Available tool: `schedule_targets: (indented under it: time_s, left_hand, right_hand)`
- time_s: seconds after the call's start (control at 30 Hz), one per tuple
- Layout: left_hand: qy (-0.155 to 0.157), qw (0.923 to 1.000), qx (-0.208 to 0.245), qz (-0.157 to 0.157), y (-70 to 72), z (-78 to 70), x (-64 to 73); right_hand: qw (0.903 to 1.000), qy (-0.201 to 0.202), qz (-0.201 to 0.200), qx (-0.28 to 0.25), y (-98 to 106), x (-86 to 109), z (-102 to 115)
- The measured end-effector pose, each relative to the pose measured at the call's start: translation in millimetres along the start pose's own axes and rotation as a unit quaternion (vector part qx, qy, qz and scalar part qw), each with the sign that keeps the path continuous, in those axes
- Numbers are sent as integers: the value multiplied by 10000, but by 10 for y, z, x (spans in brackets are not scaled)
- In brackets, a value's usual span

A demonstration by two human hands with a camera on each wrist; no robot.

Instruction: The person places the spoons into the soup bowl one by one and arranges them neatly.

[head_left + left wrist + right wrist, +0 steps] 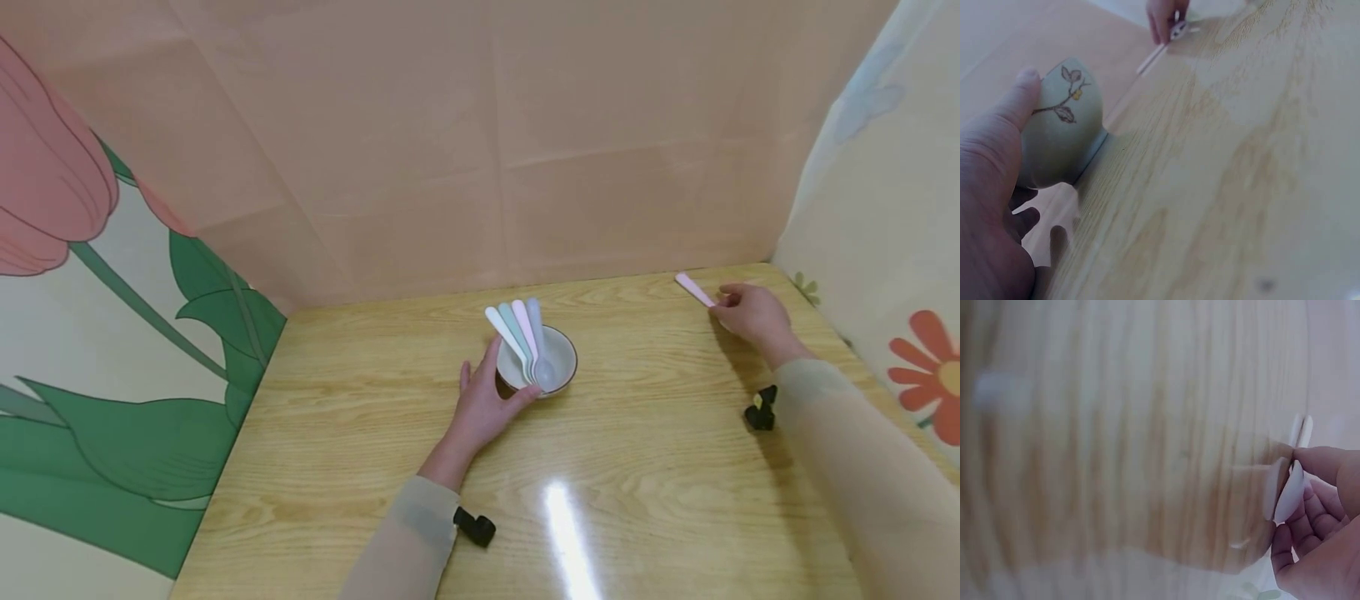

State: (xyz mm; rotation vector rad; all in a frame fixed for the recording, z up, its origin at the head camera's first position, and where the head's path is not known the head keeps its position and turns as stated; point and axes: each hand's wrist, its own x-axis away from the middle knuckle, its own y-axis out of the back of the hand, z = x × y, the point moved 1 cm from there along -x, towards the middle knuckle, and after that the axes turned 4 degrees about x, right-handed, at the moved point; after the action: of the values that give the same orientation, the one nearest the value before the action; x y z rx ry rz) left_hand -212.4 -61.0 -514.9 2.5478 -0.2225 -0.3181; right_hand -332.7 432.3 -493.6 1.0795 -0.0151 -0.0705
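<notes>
My left hand grips the left and near side of a small bowl, thumb at the near rim. In the left wrist view the bowl's pale wall shows a brown twig pattern. Inside it several spoons lean with handles up and fanned out: a white spoon, a green spoon, a pink one and a lilac spoon. Far to the right my right hand pinches another pink spoon between thumb and index finger, close over the tabletop. Its handle points toward the back left; my hand hides its scoop from the head view.
The wooden table ends at the back against a pinkish sheet. A wall with a flower print borders the right side, a tulip mural the left. Black wrist cameras sit at both sleeves.
</notes>
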Motion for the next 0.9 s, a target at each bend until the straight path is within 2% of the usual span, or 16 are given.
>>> schedule_targets:
  time_s: [0.23,0.57,0.9]
  left_hand:
    - [25,10000,-20,7,1,-4,-10]
    - [16,10000,24,-8,-5,-1,-39]
    - [52,10000,66,-28,-6,-10,-45]
  right_hand:
    - [9991,264,8,344,5,-22,26]
    - [9970,367,118,667,63,-13,106]
    - [9967,455,162,655,67,-48,63]
